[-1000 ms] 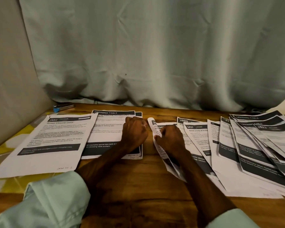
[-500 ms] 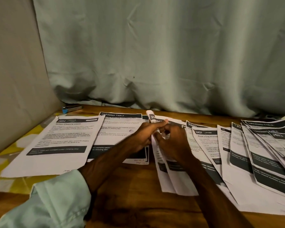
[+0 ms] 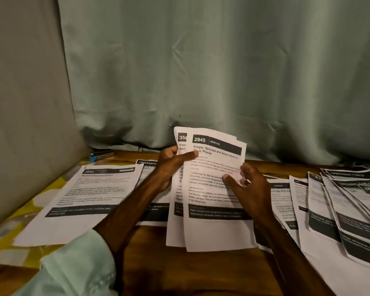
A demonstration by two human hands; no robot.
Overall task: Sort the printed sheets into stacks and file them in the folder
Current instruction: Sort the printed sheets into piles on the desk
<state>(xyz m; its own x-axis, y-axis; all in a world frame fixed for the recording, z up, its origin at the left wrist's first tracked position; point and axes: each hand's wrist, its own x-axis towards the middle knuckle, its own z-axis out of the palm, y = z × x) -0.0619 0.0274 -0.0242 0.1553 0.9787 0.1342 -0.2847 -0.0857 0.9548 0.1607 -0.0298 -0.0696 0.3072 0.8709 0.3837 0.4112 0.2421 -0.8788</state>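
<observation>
My left hand (image 3: pixel 171 162) pinches two printed sheets near their top left and holds them upright over the table. The front sheet (image 3: pixel 214 199) is headed "2945 Bedroom"; the one behind it (image 3: pixel 181 138) shows "356" at its corner. My right hand (image 3: pixel 247 189) is at the front sheet's right edge, fingers spread and loosely bent, thumb against the paper. A sheet headed "2652" (image 3: pixel 90 195) lies flat at the left, with a "Dressing" sheet stack (image 3: pixel 147 165) beside it. Several overlapping sheets (image 3: pixel 338 210) fan out at the right. No folder is in view.
A blue stapler (image 3: pixel 100 155) lies at the back left of the wooden table (image 3: pixel 154 263). A yellow patterned cloth (image 3: pixel 19 212) covers the table's left side. A pale green curtain (image 3: pixel 201 71) hangs right behind, and a grey panel (image 3: pixel 26 103) stands at the left.
The two sheets, which lay on the table with both hands working at their top edge, have been lifted upright by my left hand. My right hand has shifted to their right edge.
</observation>
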